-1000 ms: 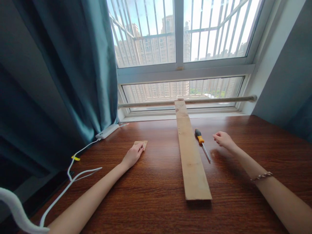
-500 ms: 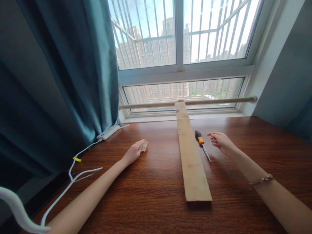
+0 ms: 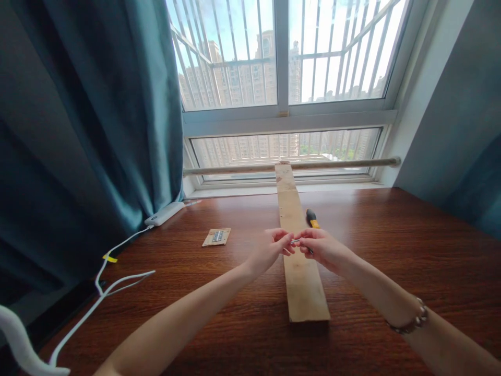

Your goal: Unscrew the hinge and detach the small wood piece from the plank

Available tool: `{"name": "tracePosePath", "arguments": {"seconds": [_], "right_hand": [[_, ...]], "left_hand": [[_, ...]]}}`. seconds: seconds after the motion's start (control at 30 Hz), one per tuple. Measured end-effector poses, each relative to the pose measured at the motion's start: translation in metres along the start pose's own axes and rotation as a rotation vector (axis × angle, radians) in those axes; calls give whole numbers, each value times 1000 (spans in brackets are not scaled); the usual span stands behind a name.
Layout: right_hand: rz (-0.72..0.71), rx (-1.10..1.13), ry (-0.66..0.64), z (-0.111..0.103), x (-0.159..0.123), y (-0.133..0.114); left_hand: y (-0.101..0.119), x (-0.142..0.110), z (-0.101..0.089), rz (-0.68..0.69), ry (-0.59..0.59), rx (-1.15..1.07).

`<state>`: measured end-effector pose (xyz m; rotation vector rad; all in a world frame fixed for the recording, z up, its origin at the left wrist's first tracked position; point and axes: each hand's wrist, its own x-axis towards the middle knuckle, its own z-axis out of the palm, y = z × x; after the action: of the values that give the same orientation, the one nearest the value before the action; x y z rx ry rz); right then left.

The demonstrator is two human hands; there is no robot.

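Note:
My left hand (image 3: 274, 248) and my right hand (image 3: 323, 249) meet above the long wooden board (image 3: 307, 292), fingertips almost touching. Between them a small screw-like metal piece (image 3: 295, 241) is pinched; its exact kind is too small to tell. A dark tip (image 3: 310, 250) pokes out under my right fingers, and I cannot make out what it belongs to. Just behind my right hand lies a screwdriver (image 3: 312, 216) with a black and yellow handle, its shaft hidden by the hand. A small tan card (image 3: 217, 236) with metallic bits on it rests on the table to the left.
The brown wooden table (image 3: 235, 329) reaches to the window, where a horizontal rail (image 3: 344, 164) crosses near the board's far end. At left are a white power strip (image 3: 166, 213), a white cable (image 3: 84, 313) and a blue curtain (image 3: 152, 104).
My left hand has let go of the card and moved right, over the board. My right hand has come left to meet it. The view has shifted slightly.

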<state>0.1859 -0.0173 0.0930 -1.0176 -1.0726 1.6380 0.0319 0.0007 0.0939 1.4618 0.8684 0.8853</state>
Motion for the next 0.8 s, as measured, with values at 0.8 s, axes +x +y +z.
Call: {"name": "tracePosePath", "arguments": {"seconds": [0.8], "right_hand": [[79,468,61,21,-5,10]], "left_hand": [[-8,-4,10,-317,-35,-209]]}}
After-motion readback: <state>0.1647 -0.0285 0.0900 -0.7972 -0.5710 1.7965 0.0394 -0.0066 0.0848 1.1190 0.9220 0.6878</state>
